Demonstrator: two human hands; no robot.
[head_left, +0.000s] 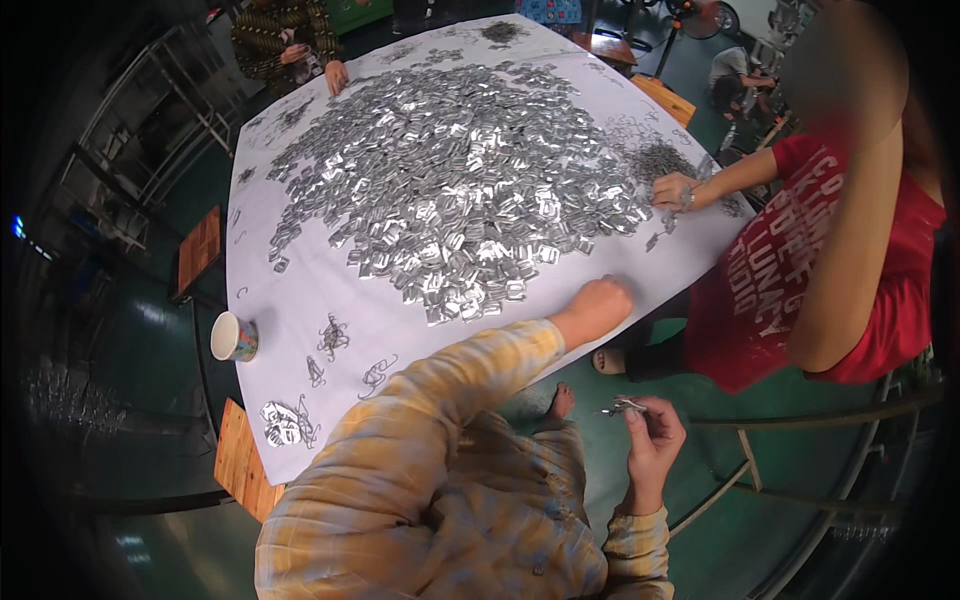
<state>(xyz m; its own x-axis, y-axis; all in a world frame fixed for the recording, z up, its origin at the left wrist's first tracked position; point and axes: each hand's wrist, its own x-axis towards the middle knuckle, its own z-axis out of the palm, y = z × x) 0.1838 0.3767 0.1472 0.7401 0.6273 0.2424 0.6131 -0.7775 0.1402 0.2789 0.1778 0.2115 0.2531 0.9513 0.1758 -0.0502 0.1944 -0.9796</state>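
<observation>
My left hand (595, 312) is curled into a fist at the near right edge of the white-covered table (290, 345); its fingers are turned away, so anything inside them is hidden. Lower right, off the table, my right hand (655, 440) pinches a small metal piece (622, 405) between thumb and fingers, with a thin end poking out to the left. A wide heap of flat, shiny metal pieces (450, 190) covers the middle of the table. Small bunches of bent wire hooks (333, 337) lie near the left side, beside a few flat pieces (280, 424) at the near left corner.
A paper cup (234, 338) stands at the left table edge. On the right, a person in a red shirt (800, 270) reaches a hand (676, 192) toward a dark pile of hooks (657, 160). Another person's hand (336, 77) works at the far left. Wooden stools (247, 458) stand around.
</observation>
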